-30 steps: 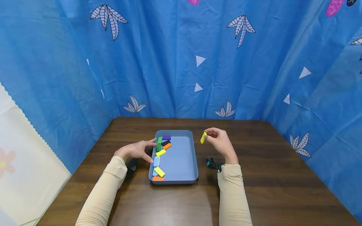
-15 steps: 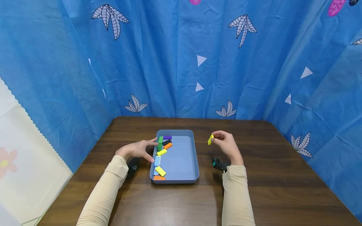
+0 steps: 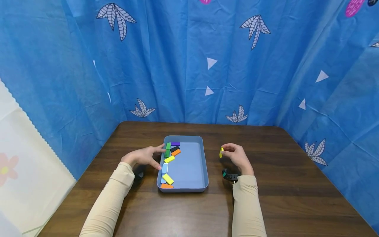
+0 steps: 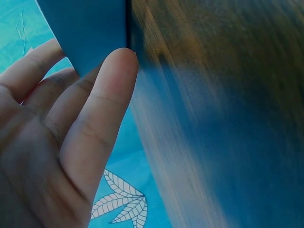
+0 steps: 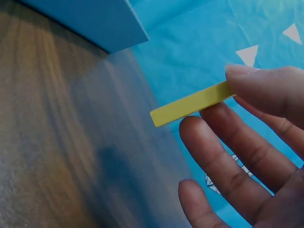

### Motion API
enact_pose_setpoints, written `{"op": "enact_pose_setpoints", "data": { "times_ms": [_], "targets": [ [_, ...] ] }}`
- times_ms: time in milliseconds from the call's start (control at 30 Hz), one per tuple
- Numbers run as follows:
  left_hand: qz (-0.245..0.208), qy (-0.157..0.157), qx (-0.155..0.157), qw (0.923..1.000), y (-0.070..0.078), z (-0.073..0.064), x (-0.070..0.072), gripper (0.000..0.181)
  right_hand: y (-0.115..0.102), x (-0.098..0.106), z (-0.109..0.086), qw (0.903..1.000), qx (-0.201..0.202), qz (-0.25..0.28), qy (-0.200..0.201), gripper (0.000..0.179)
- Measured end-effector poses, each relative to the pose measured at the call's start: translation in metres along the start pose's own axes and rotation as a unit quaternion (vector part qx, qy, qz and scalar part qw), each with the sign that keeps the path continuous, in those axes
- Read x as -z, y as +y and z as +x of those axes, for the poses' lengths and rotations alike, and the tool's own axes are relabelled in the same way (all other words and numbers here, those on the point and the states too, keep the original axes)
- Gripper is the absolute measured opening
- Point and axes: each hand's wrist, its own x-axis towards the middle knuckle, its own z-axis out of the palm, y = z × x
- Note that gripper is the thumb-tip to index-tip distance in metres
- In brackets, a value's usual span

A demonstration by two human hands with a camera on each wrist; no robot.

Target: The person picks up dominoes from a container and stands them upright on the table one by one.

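Observation:
My right hand (image 3: 238, 156) pinches a yellow domino (image 5: 190, 104) between thumb and fingers, to the right of the blue tray (image 3: 191, 190). In the head view the domino stands on end, low over the tabletop. My left hand (image 3: 144, 156) rests at the tray's left rim with fingers spread and the thumb apart from them. Inside, along that side, lie green dominoes (image 3: 167, 150), a purple one (image 3: 175, 144), a black one (image 3: 174, 149), orange ones (image 3: 176, 152), yellow ones (image 3: 168, 179) and light blue ones (image 3: 164, 169).
The tray stands on a dark brown wooden table (image 3: 189, 214). A blue patterned curtain (image 3: 189, 65) hangs behind and to the right, with a pale cloth (image 3: 26, 171) at the left. A black wrist device (image 3: 230, 176) sits under the right wrist.
My right hand has moved a little to the right, away from the tray, then lower with the yellow domino, which is now more upright. My left hand stays at the rim.

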Motion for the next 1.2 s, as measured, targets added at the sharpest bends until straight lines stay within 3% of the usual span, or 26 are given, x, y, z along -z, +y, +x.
{"op": "enact_pose_setpoints", "data": {
  "times_ms": [500,1200],
  "targets": [
    [0.002,0.002,0.007,1.0000,0.012,-0.002,0.006,0.090,0.007,-0.001,0.006,0.9998,-0.011,-0.014,-0.005,0.025],
    [-0.001,-0.006,0.007,1.0000,0.006,-0.004,0.001,0.091,0.014,-0.011,0.001,0.9982,-0.052,-0.028,-0.010,0.026]
  ]
}}
